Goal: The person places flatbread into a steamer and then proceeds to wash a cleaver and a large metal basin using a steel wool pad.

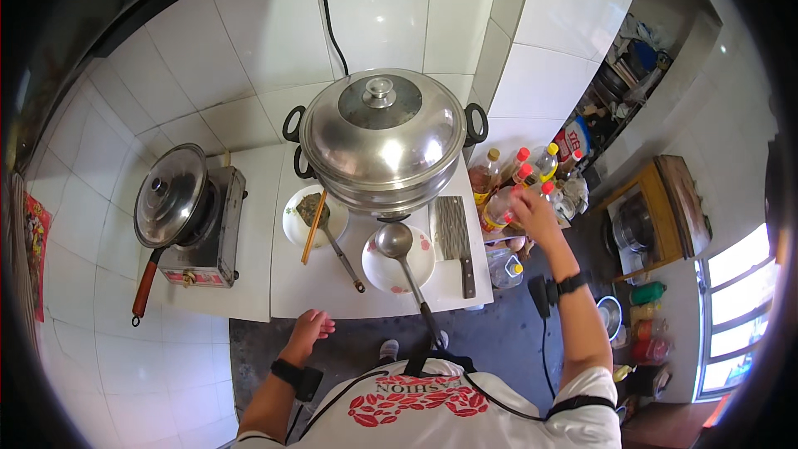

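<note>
My right hand (537, 218) reaches to the bottles at the right of the counter. Its fingers are closed at the red cap of a clear bottle (497, 211) with a yellow and red label, which leans to one side. My left hand (310, 334) hangs in front of the counter's near edge, fingers loosely bent and apart, with nothing in it. Nearest to it are a metal spatula (335, 254) and wooden chopsticks (312, 231) on a plate (293, 224) with dark food. A ladle (396, 243) rests in a white bowl (378, 276).
A large lidded steel steamer pot (382, 145) stands at the counter's back. A cleaver (453, 233) lies right of the bowl. At left, a lidded pan (172, 195) sits on a gas stove (218, 237). Several other bottles (544, 162) and a clear jug (504, 269) crowd the right side.
</note>
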`<state>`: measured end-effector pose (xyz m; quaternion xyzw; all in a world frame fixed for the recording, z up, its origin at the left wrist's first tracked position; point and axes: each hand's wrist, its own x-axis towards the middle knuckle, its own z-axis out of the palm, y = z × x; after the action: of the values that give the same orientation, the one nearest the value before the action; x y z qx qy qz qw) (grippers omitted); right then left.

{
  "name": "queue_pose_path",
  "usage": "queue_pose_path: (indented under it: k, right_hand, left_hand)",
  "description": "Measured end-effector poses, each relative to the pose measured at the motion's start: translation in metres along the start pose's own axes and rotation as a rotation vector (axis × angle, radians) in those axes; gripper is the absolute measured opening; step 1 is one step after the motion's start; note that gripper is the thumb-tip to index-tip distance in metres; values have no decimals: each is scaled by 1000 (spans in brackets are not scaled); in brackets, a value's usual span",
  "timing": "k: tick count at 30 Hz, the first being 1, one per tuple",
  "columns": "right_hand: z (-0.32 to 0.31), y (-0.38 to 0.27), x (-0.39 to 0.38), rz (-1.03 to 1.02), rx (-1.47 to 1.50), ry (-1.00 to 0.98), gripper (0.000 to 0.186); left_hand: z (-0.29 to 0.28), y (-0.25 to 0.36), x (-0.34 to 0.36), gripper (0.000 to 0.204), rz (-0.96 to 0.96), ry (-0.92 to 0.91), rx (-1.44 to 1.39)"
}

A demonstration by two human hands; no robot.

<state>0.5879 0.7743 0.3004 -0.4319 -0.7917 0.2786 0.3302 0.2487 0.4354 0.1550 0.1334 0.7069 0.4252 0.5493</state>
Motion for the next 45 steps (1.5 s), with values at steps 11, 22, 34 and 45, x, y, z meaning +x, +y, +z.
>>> queue_pose_path:
  k: [11,22,34,45]
  right_hand:
    - [50,15,133,143,341,-54,34]
    - [63,24,162,223,385,-32,27]
    - [71,30,158,314,409,54,28]
    - [73,14,160,126,153,247,29]
  left_hand:
    - [-7,46,-51,16,194,339,-57]
    - [-63,215,38,23,554,328,69]
    - [-70,335,157,26,518,67,152]
    - [-66,341,135,28,620,61,97]
